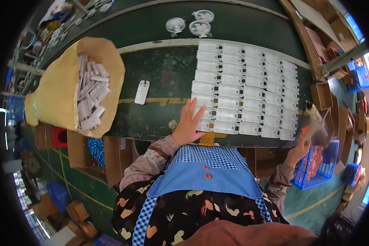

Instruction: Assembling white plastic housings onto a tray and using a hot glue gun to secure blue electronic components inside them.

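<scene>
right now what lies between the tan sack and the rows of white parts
One loose white part and a yellowish strip on the green tabletop, in the head view.

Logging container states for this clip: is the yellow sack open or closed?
Open: the yellow sack has a wide, gaping mouth, with pale plastic pieces visible inside.

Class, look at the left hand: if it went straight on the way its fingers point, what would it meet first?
Most likely the left hand would first meet a white piece in the leftmost column of the rows, just ahead of it, though one view leaves its height unclear.
</scene>
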The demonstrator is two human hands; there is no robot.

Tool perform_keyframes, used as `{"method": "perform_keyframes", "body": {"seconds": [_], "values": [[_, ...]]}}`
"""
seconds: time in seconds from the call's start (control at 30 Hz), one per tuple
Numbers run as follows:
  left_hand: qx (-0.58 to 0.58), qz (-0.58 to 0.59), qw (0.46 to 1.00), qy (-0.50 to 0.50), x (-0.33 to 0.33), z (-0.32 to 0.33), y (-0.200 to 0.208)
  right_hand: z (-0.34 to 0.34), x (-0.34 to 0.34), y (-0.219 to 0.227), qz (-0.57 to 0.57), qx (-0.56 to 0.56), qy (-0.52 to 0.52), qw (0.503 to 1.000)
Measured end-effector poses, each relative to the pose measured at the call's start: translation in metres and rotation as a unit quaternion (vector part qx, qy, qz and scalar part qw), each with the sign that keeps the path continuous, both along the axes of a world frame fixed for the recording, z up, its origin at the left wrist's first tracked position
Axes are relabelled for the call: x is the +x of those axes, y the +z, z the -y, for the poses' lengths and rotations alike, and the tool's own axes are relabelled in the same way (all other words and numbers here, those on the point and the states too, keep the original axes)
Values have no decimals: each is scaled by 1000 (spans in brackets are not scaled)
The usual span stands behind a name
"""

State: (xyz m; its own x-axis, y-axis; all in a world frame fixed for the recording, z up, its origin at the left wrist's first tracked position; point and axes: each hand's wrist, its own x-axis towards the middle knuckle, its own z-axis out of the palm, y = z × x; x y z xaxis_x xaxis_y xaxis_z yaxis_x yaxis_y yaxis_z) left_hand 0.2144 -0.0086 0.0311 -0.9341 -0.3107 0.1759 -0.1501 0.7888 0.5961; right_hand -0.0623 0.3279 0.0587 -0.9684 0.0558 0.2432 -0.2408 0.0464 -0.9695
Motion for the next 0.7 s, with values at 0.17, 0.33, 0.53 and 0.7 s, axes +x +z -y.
{"method": "perform_keyframes", "body": {"seconds": [0.17,0.33,0.53,0.7], "values": [[11,-10,1000,9,7,1,3,7,9,8,5,23,-11,1000],[-71,-83,969,222,24,50,0,-6,3,3,-2,30,-2,1000],[-198,17,876,438,68,118,-26,-4,-3,3,17,30,6,999],[-210,-41,889,404,57,142,-38,-5,0,8,12,4,6,1000]]}}
